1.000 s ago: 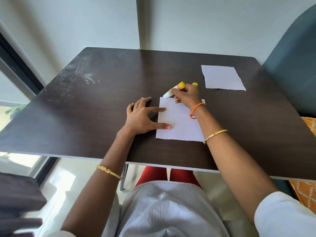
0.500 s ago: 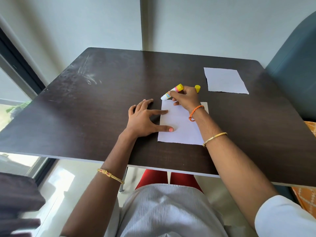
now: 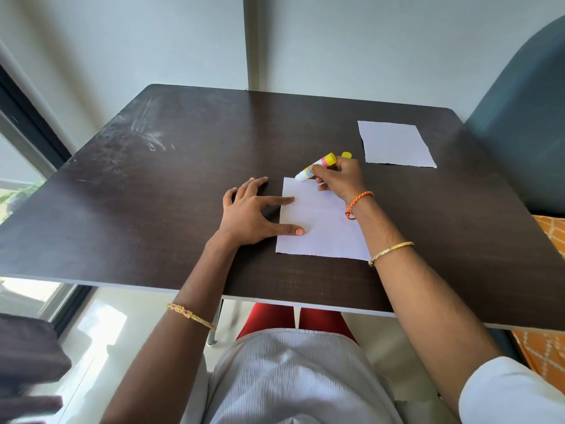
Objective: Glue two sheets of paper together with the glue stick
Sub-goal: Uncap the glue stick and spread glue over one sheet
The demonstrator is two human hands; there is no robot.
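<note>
While the left hand (image 3: 249, 214) lies flat with fingers spread, pinning the left edge of the near white paper sheet (image 3: 321, 228) to the dark wooden desk (image 3: 183, 179), the right hand (image 3: 341, 175) grips the yellow-capped white glue stick (image 3: 315, 168), tip touching that sheet's far-left corner. A second white sheet (image 3: 396, 143) lies apart, far right.

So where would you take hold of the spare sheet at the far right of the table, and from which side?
Judging by its pose, the spare sheet is best taken by its near-left corner, approached from the left. It lies flat on the table, so a corner has to be lifted first, and that corner is closest to the right hand.
</note>
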